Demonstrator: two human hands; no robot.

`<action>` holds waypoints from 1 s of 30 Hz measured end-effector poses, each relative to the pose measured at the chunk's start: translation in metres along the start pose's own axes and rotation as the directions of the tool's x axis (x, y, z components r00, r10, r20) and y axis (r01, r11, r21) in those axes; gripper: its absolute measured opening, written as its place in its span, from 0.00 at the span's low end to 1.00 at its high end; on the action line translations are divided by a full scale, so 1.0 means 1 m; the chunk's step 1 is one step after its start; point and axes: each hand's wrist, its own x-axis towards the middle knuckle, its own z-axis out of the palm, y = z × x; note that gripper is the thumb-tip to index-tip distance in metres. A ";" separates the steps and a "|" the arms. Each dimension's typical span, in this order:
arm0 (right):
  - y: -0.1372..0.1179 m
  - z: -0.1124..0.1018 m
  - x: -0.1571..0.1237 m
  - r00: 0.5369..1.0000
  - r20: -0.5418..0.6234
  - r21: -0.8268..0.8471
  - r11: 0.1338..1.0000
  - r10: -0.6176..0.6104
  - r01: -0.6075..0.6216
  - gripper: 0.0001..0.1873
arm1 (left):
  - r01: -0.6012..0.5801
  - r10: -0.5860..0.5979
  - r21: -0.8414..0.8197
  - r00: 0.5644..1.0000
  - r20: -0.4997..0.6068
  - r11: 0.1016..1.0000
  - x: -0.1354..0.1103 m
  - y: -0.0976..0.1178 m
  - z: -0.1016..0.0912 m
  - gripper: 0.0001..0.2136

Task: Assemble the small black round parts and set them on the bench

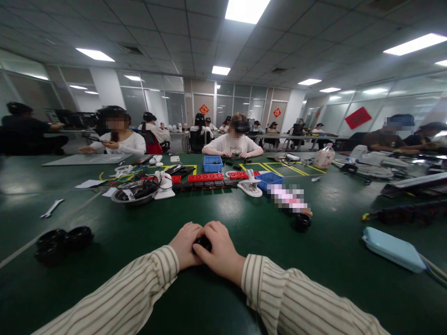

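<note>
My left hand (pixel 185 244) and my right hand (pixel 220 251) rest together on the green table (pixel 139 288), close to me at the centre. Both are curled round a small black object (pixel 202 243), of which only a sliver shows between the fingers. Striped sleeves cover both forearms. A small black round part (pixel 302 222) lies on the table to the right, beyond my right hand. A pair of black round parts (pixel 64 241) sits at the left.
A metal bowl (pixel 134 191) with black parts, white clamps (pixel 249 185), red strips (pixel 206 177) and blue bins (pixel 213 164) lie mid-table. A light blue case (pixel 393 249) sits at right, a wrench (pixel 51 208) at left. Several people work at the far side and at other tables.
</note>
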 end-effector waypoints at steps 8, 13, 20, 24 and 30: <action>0.000 -0.001 0.000 0.990 0.009 0.146 0.980 -0.141 0.138 0.08 | -0.096 0.095 -0.204 0.995 -0.011 0.974 0.000 -0.004 0.001 0.14; -0.002 -0.003 -0.001 0.982 0.019 0.190 0.965 -0.189 0.182 0.07 | -0.104 0.109 -0.204 0.994 0.017 0.974 0.000 -0.006 0.002 0.15; 0.000 -0.002 -0.002 0.998 -0.056 0.101 0.994 -0.043 0.048 0.09 | -0.064 0.065 -0.073 0.998 0.006 0.995 0.000 -0.001 -0.003 0.25; 0.003 0.001 0.001 1.000 0.014 0.019 1.000 -0.013 0.012 0.06 | -0.052 0.053 -0.008 0.998 0.023 0.999 0.000 0.000 -0.003 0.24; 0.005 0.003 0.003 0.998 0.029 0.035 0.998 -0.055 0.054 0.04 | -0.062 0.061 -0.110 0.998 -0.015 0.992 0.001 -0.004 0.002 0.14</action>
